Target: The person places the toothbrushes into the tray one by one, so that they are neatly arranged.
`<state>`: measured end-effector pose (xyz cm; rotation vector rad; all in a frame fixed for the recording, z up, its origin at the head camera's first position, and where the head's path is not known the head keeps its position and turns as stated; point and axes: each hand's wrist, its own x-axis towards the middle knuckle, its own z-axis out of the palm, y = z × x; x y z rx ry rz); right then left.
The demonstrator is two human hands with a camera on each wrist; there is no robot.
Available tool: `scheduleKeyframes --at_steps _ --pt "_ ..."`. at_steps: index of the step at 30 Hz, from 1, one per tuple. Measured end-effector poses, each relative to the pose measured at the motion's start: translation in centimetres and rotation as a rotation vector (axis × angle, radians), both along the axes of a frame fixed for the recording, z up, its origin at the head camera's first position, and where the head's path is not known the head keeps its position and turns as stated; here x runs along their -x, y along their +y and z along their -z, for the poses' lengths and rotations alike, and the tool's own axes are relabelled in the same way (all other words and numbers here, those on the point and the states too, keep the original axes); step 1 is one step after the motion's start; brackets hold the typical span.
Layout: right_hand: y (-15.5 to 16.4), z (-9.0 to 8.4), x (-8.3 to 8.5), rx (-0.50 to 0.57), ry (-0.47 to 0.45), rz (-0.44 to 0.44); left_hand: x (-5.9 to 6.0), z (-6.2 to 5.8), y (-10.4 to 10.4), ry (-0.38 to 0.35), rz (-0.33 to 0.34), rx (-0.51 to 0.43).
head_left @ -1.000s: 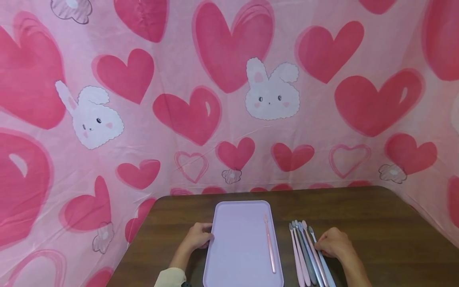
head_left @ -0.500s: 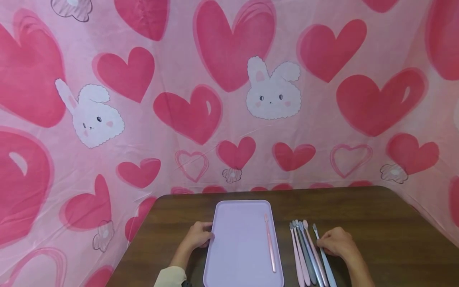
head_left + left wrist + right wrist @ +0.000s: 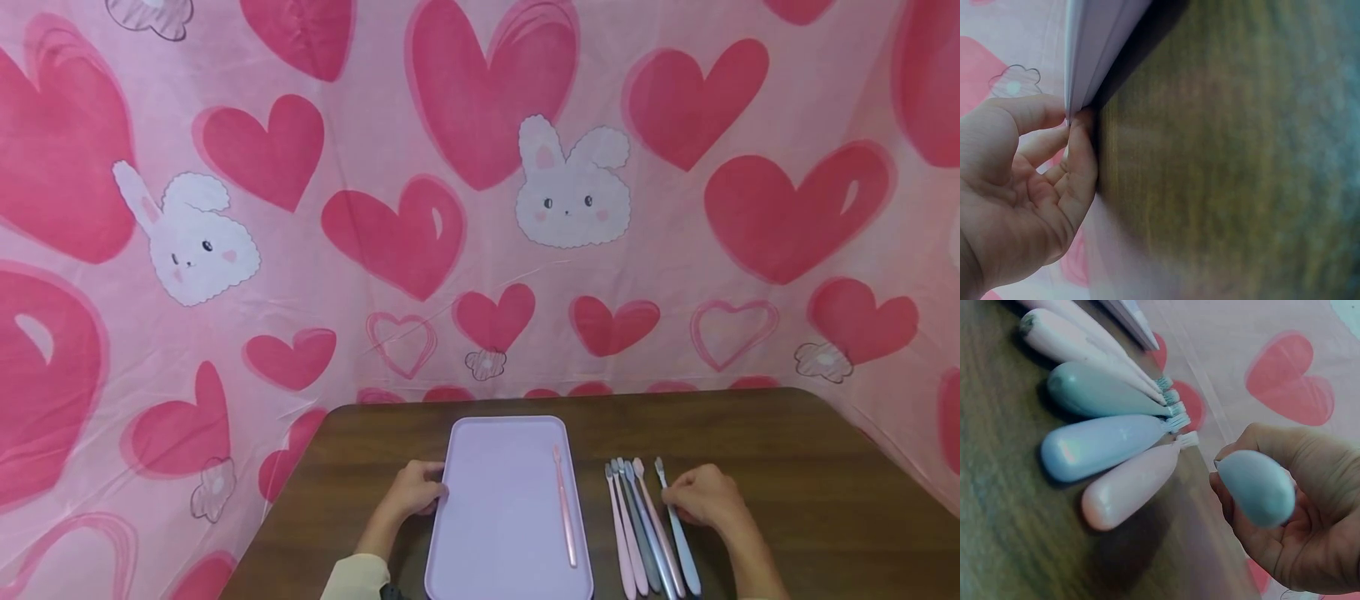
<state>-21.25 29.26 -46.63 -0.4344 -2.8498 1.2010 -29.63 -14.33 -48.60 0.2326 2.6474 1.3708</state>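
Pinching a light blue toothbrush [image 3: 677, 533] by its handle, the right hand [image 3: 701, 497] rests low on the tabletop [image 3: 810, 467], fingers curled around the handle; the brush lies just right of the row, bristles pointing away from the person. Just beside it lie five more toothbrushes [image 3: 636, 533] side by side. Across from them, the left hand [image 3: 411, 493] grips the left edge of a lilac tray [image 3: 495, 492], thumb and fingers on the rim. One pink toothbrush [image 3: 564, 508] lies inside the tray near its right side.
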Motion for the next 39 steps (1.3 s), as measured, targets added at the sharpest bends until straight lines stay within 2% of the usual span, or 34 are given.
scheduleKeyframes --at_steps 9,17,24,35,39 --pt "-0.5 -1.0 0.4 0.010 -0.018 -0.026 0.2 0.2 -0.1 0.009 -0.025 -0.015" --pt "-0.9 -1.3 0.7 0.039 -0.024 -0.013 0.2 -0.1 -0.1 0.001 -0.024 -0.008" --pt "-1.5 -1.5 1.1 0.017 0.012 -0.022 0.3 0.1 -0.1 0.005 -0.022 -0.020" --pt "-2.2 -1.6 0.9 0.072 0.022 -0.030 0.2 0.6 -0.1 0.004 0.004 0.003" --pt "-2.5 -1.9 1.6 0.107 0.041 -0.044 0.5 0.1 -0.1 0.008 -0.014 0.016"
